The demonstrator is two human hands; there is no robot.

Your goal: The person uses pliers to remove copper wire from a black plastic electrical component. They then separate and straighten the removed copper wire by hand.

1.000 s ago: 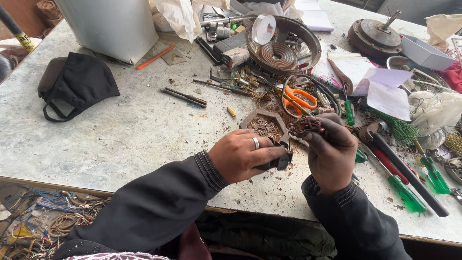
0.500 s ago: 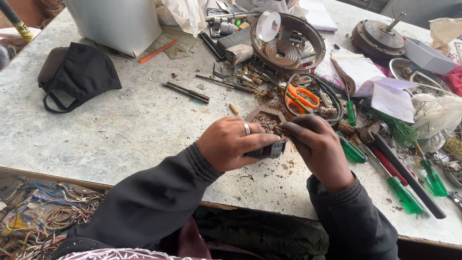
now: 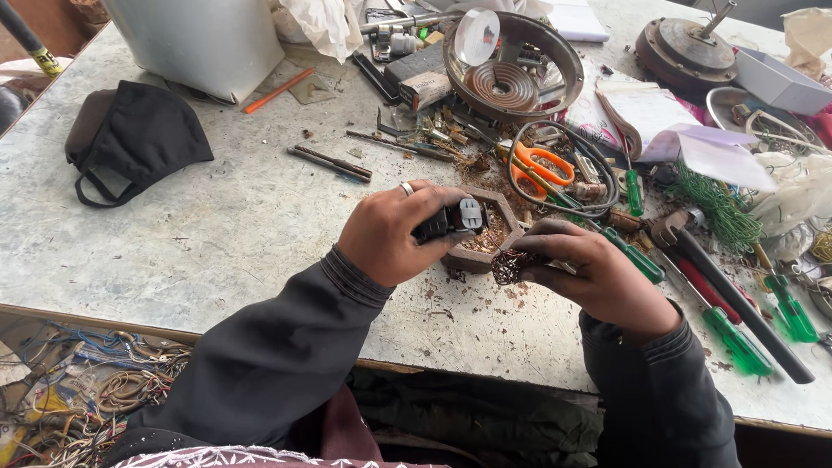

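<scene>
Left hand [image 3: 390, 232] fingers curled tight round small black electrical part [image 3: 451, 218] with pale end, held above hexagonal tray [image 3: 510, 224]. Right hand [image 3: 598, 273] fingertips pinched on tangled dark copper wire clump [image 3: 508, 265], just beside tray. Orange scissors [image 3: 542, 165], green-handled screwdrivers [image 3: 737, 340] nearby on worktable [image 3: 217, 225].

Packages on the cluttered counter

1 small brown-and-white carton [image 3: 427, 86] lies at the far counter [image 3: 173, 251] edge, beside a dark box [image 3: 416, 62].
</scene>
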